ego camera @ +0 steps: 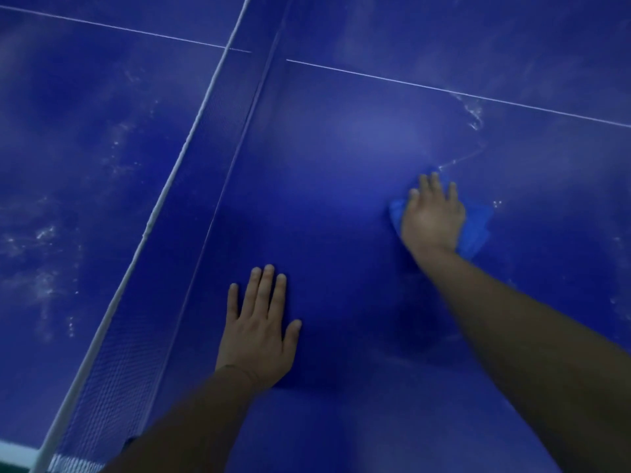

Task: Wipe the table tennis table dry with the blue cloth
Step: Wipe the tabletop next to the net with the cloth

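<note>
The right hand (433, 218) lies right of the frame's centre, fingers spread flat, pressing the cloth (478, 230) onto the table (341, 199). The left hand (259, 331) rests palm-down, fingers straight, at lower centre, holding nothing. The net (129, 353) runs diagonally just left of it. Water (475, 113) trails from the cloth up to the white line (375, 78); wet patches (44, 233) lie beyond the net.
</note>
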`<state>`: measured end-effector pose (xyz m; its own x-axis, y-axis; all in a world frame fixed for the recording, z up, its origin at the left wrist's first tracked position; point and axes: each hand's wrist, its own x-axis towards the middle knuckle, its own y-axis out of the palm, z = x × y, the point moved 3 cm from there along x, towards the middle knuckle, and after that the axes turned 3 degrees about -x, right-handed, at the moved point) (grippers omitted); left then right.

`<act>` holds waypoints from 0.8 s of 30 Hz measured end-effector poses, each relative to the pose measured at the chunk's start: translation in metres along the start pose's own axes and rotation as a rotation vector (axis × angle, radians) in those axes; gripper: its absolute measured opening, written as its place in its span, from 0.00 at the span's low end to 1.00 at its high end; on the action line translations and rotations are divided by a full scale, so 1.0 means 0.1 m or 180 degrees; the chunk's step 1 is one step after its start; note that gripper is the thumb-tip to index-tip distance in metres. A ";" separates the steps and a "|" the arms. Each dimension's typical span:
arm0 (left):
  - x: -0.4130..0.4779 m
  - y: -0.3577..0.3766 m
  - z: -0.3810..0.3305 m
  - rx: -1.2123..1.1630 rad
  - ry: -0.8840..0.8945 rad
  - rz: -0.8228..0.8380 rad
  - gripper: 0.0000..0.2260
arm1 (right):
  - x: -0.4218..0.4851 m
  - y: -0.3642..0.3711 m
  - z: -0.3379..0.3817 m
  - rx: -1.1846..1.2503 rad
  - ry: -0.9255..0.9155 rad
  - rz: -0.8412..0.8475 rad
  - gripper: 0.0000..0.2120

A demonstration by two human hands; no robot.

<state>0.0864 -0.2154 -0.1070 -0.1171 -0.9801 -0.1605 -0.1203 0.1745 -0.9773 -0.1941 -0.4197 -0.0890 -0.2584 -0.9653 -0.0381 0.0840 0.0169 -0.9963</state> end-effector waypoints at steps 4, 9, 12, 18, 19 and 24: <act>0.12 -0.08 0.03 -0.0148 0.0133 -0.0078 0.31 | -0.47 -0.01 -0.02 0.0298 0.0132 -0.0323 0.25; 0.51 -0.17 0.04 -0.0239 0.0373 -0.0253 0.30 | -1.19 0.17 0.80 0.0186 -0.1747 -0.0041 0.24; 0.78 -0.20 -0.01 -0.0180 0.0540 -0.0217 0.31 | -0.65 0.09 0.30 0.0098 -0.1112 -0.0416 0.21; 0.91 -0.14 -0.03 -0.0057 0.0687 -0.0048 0.31 | -0.22 -0.30 -0.89 0.0216 0.0617 -0.0616 0.22; 0.91 -0.13 -0.03 -0.0041 0.0689 -0.0065 0.31 | -0.29 -0.34 -0.76 0.0285 0.0492 -0.0631 0.20; 0.92 -0.16 -0.02 -0.0178 0.0737 -0.0144 0.31 | -1.64 -0.09 0.47 0.0234 -0.1029 -0.0323 0.17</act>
<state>0.0753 -0.3086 -0.1057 -0.3325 -0.9401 -0.0746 -0.1840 0.1423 -0.9726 -0.1075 -0.2741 -0.0706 0.0482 -0.9939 0.0990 0.1455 -0.0910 -0.9852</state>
